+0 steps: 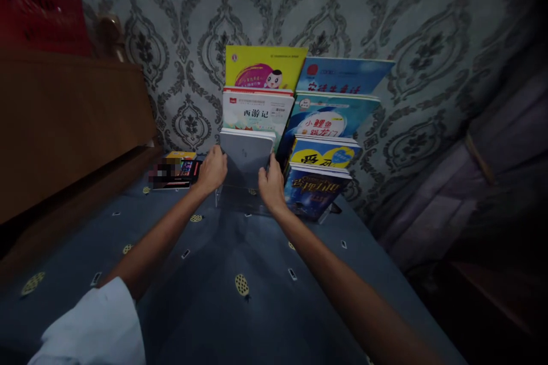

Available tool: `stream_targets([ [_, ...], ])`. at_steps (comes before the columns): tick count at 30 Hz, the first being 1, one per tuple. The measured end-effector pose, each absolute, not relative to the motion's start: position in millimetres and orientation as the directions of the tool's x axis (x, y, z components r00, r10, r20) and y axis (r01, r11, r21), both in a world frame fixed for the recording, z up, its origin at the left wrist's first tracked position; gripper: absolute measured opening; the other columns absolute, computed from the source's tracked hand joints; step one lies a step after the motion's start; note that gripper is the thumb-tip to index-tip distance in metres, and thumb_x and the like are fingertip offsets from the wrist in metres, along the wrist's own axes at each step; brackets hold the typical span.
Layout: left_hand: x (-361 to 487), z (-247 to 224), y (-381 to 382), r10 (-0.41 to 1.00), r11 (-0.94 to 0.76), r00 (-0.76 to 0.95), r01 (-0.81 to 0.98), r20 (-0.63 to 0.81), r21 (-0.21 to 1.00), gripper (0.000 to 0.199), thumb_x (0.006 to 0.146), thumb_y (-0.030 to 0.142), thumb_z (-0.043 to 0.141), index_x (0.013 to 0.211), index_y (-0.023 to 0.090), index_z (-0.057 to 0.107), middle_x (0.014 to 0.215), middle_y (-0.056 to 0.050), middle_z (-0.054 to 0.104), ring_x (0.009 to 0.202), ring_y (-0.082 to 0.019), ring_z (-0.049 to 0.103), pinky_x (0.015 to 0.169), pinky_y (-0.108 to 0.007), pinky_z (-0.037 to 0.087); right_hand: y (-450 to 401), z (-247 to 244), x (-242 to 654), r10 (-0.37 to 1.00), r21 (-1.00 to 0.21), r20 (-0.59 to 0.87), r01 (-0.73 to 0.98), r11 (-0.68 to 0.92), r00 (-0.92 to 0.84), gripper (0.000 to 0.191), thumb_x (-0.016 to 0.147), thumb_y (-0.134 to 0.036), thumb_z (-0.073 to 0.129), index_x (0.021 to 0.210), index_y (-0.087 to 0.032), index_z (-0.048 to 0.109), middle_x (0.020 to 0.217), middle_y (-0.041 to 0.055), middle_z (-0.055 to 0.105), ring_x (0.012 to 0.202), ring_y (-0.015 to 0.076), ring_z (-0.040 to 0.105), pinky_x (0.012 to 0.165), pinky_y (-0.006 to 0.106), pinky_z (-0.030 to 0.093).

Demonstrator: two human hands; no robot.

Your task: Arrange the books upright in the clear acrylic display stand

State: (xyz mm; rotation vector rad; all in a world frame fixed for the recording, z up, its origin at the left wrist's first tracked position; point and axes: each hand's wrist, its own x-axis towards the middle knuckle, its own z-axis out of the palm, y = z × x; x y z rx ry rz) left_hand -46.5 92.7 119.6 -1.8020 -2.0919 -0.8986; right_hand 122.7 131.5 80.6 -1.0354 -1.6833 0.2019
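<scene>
A plain grey-covered book (245, 155) stands upright at the front of the left column of a tiered, see-through book rack (240, 197). My left hand (213, 170) grips its left edge with curled fingers, and my right hand (272, 183) holds the right edge. Behind it in the same column rise a white book (257, 108) with Chinese lettering and a yellow book (268, 63). To the right of my right hand is a dark blue book (314, 194), below a yellow-and-blue book (325, 153), a teal book (336, 114) and a blue book (346, 75).
On the left lies a small stack of books (177, 171), partly blurred out. The dark cloth (205, 296) has a pineapple print. A wooden headboard (72, 125) with a red bag (40, 8) stands left; patterned wallpaper (188, 68) is behind, a curtain (454, 182) right.
</scene>
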Motion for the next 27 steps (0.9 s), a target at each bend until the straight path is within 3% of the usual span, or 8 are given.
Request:
stream_targets([
  [11,-30,131,79,0.826,0.158,-0.293,0.94,0.481,0.302,0.024,0.103,0.021,0.035,0.115,0.011,0.053,0.123,-0.021,0.061,0.114,-0.03,0.063,0.094,-0.04,0.05,126,82,117,0.693,-0.61,0.72,0.512,0.605,0.037,0.064,0.084,-0.017,0.041,0.147,-0.008,0.046,0.139,0.0212,0.06,0.13,0.0306,0.056,0.112,0.051,0.043],
  [19,-27,132,79,0.802,0.162,-0.311,0.935,0.511,0.316,0.021,0.1,0.017,0.036,0.112,0.013,0.053,0.12,-0.019,0.062,0.114,-0.03,0.062,0.095,-0.041,0.05,120,89,119,0.715,-0.631,0.698,0.494,0.599,0.025,0.063,0.083,-0.017,0.043,0.146,-0.012,0.049,0.134,0.0193,0.062,0.129,0.0324,0.056,0.111,0.053,0.043],
  [27,-33,126,84,0.828,0.15,-0.264,0.955,0.495,0.258,0.02,0.101,0.019,0.036,0.112,0.012,0.051,0.12,-0.019,0.06,0.114,-0.029,0.063,0.094,-0.038,0.05,132,87,126,0.732,-0.658,0.682,0.447,0.605,0.013,0.063,0.082,-0.018,0.043,0.144,-0.01,0.05,0.136,0.0184,0.061,0.129,0.0299,0.056,0.113,0.049,0.042],
])
